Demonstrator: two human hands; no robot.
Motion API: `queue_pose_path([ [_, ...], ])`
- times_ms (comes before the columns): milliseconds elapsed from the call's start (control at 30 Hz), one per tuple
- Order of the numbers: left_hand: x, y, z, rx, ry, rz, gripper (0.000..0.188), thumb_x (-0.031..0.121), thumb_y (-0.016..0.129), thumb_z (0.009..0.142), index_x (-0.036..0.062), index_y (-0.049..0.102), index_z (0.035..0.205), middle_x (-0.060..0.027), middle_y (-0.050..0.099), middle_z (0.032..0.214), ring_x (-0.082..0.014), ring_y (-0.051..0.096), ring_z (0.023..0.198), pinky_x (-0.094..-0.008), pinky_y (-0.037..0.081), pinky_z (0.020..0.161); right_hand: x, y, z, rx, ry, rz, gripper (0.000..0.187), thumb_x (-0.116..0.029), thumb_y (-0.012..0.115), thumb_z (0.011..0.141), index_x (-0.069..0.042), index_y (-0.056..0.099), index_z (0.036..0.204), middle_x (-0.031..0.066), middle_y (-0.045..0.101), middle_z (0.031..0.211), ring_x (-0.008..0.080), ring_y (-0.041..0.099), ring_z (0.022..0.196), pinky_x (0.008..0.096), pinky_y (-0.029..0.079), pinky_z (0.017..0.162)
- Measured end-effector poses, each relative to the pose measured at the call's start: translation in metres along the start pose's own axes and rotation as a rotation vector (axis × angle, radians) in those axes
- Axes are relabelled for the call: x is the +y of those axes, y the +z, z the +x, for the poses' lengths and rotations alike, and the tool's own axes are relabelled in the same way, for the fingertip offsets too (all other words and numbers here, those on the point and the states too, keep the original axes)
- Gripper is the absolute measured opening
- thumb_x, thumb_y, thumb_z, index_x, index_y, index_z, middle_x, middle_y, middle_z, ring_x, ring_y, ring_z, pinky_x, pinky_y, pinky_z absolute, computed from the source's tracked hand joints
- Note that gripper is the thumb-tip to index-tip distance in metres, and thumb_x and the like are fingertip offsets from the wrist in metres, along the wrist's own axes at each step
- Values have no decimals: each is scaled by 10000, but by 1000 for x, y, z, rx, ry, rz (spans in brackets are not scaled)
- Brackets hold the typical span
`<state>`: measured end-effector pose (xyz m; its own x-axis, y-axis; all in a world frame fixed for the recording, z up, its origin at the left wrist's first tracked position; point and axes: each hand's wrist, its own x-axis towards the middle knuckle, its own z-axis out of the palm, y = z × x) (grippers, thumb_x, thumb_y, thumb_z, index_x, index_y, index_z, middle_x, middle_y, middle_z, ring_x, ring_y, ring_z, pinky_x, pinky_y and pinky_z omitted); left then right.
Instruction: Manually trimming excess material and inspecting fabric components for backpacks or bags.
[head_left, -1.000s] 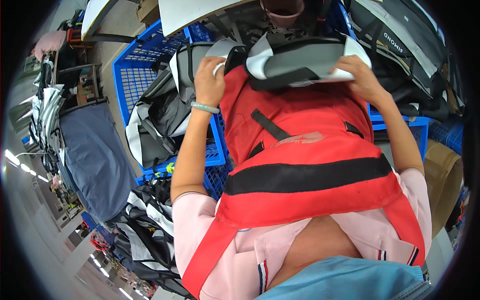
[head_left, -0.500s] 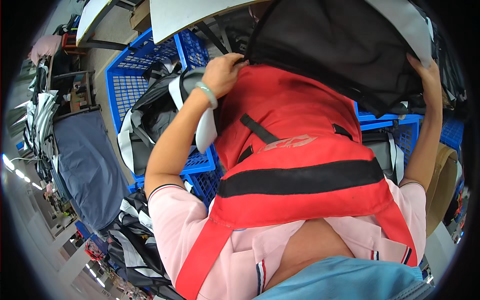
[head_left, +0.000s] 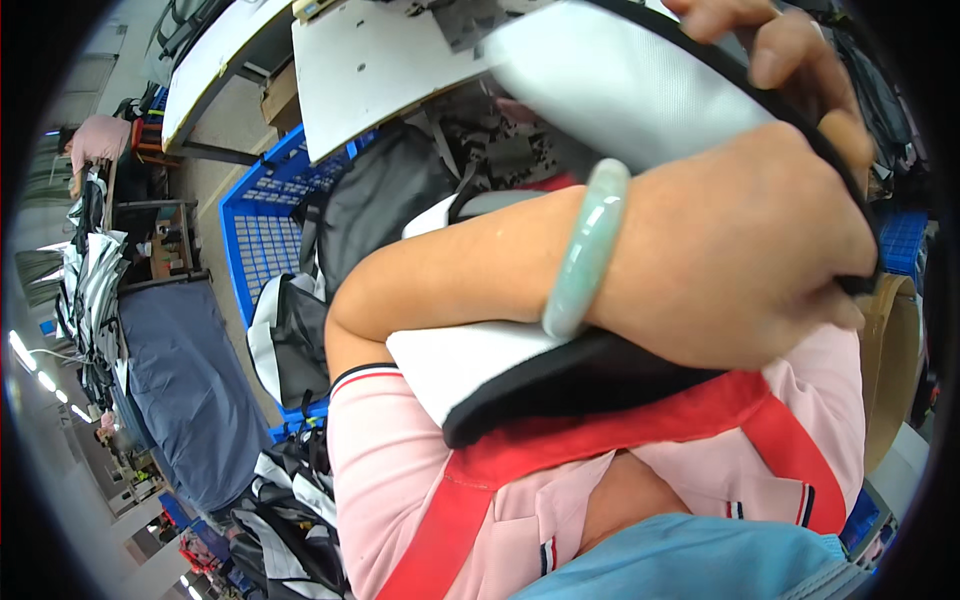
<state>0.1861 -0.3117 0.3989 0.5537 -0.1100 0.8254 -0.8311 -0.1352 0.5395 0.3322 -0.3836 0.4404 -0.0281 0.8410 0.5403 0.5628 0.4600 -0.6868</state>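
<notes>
A white-and-black bag [head_left: 520, 370] is clamped in the left hand [head_left: 730, 260]; the right hand [head_left: 770, 40] grips its top. Beside it, the blue crate [head_left: 262, 225] is filled with bags.

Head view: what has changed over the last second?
Both hands lifted the black-and-white bag off the pile, up close to the camera. The left hand now grips its black edge; the right hand holds the top. The blue crate stayed put.

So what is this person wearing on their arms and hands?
The left hand is bare, with a smooth pale green bangle round the wrist. The upper arm has a short pink sleeve with dark and white trim. The right hand is bare too.
</notes>
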Motion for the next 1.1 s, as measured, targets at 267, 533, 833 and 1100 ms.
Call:
queue_pose_path([
  [267,-20,-111,-31,-8,-630,150,167,104,648,874,-48,665,941,-27,631,766,-85,569,732,-236,461,665,111,9,-9,-186,340,146,300,-281,681,854,-4,628,956,-25,564,853,45,524,821,201,432,731],
  [533,-56,-189,-56,69,-884,437,268,181,658,905,-54,683,1031,-12,670,883,-52,566,792,-185,454,732,134,17,34,-9,604,65,278,-241,684,876,6,694,1002,-23,659,808,41,538,761,223,446,717],
  [833,-117,-231,-76,119,-906,526,301,218,676,863,-38,697,1019,-21,673,777,-59,564,679,-197,453,630,184,22,56,1,608,-153,334,-309,682,856,-1,696,985,31,672,771,75,563,747,266,465,712],
  [1100,-148,-257,-86,161,-946,602,292,234,688,851,-10,713,1008,-49,699,783,-82,601,700,-213,476,669,213,26,70,2,668,-241,384,-358,676,849,1,692,985,98,694,807,125,601,757,304,479,733],
])
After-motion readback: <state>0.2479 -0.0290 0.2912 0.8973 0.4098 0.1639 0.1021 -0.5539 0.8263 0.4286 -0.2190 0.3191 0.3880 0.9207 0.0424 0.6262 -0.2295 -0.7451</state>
